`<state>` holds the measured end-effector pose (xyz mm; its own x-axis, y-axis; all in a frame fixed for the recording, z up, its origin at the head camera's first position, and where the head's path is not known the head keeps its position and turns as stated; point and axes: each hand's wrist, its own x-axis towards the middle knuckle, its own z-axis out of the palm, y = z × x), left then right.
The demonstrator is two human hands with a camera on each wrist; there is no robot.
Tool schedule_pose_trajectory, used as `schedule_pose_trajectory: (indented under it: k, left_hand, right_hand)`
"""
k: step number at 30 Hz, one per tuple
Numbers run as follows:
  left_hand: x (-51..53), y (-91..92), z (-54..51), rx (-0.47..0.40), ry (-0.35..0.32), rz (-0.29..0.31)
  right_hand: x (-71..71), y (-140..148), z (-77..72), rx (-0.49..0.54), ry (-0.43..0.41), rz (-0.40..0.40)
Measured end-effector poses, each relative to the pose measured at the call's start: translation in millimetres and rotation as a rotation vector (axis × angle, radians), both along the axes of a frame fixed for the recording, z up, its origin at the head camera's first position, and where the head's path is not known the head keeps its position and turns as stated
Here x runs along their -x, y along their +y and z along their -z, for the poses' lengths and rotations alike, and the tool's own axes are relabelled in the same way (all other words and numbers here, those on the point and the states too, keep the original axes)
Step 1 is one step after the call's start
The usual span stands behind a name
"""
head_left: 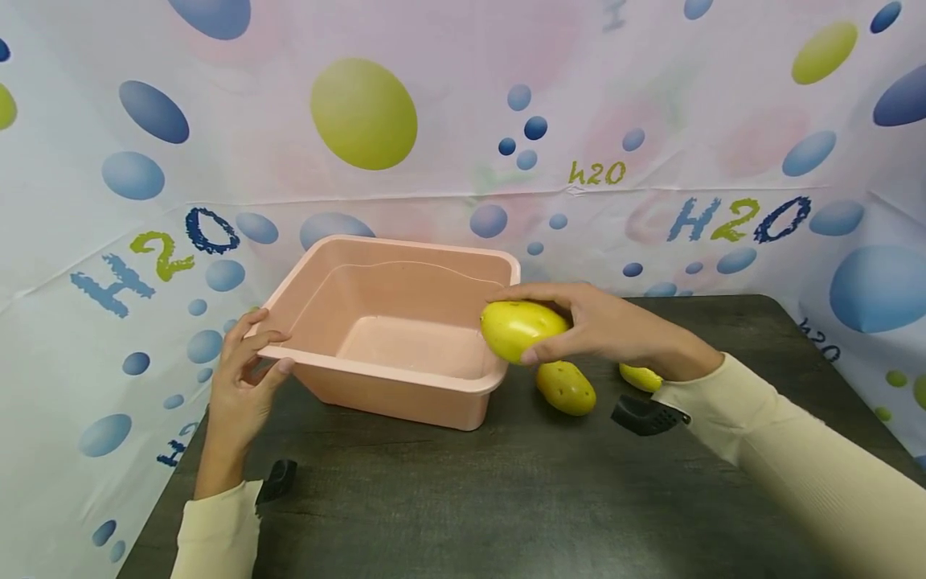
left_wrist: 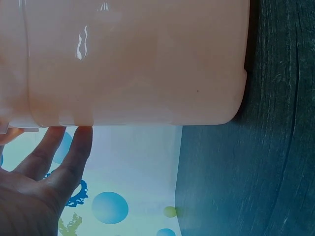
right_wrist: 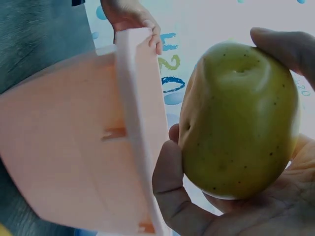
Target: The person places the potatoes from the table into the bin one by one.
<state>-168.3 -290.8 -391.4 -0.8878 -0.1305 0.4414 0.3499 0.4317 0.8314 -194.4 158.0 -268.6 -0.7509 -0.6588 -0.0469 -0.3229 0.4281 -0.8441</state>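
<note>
My right hand [head_left: 589, 322] grips a yellow-green potato [head_left: 517, 326] with small dark specks, raised above the table beside the right rim of a pink plastic basin [head_left: 405, 382]. In the right wrist view, the fingers and thumb wrap round the same potato [right_wrist: 241, 123], which is apart from the basin wall [right_wrist: 64, 137]. My left hand [head_left: 242, 382] holds the basin's rim at its near left corner. Two left fingers [left_wrist: 74, 162] touch the basin's outer side in the left wrist view. The basin's visible floor is bare. Another potato [head_left: 567, 388] lies on the table under my right hand.
A yellow item [head_left: 640, 377] lies further right, partly hidden by my right wrist, so its kind is unclear. The dark wood-look table [head_left: 448, 507] extends in front of the basin. A patterned curtain [head_left: 448, 121] hangs close behind.
</note>
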Motion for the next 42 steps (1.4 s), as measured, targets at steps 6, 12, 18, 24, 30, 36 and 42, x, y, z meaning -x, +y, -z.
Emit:
schedule_pose_trajectory:
  k: [6, 12, 18, 24, 30, 36, 42]
  left_hand:
    - [0.9, 1.4, -0.1, -0.006, -0.002, 0.0]
    - [-0.8, 1.4, 0.3, 0.016, -0.024, -0.025]
    - [-0.3, 1.4, 0.8, 0.009, -0.02, -0.016]
    - [0.4, 0.5, 1.1, -0.001, -0.016, -0.005]
    - [0.6, 0.4, 0.7, 0.0, -0.025, -0.006]
    - [0.1, 0.9, 0.4, -0.009, -0.027, -0.009]
    - [0.4, 0.6, -0.3, -0.026, -0.021, -0.002]
  right_hand:
    - [17.4, -21.5, -7.4, 0.033, -0.025, -0.048]
    - [29.9, -46.2, -13.7, 0.061, -0.048, -0.079]
    - [43.8, -73.1, -19.2, 0.109, -0.1, -0.126]
    - [57.6, -95.4, -21.6, 0.1, -0.134, -0.138]
    - [71.6, -118.9, -19.8, 0.113, -0.211, -0.138]
    - [85.1, -143.0, -14.1, 0.145, -0.254, -0.103]
    - [98.3, -164.1, -6.9, 0.171, -0.331, -0.047]
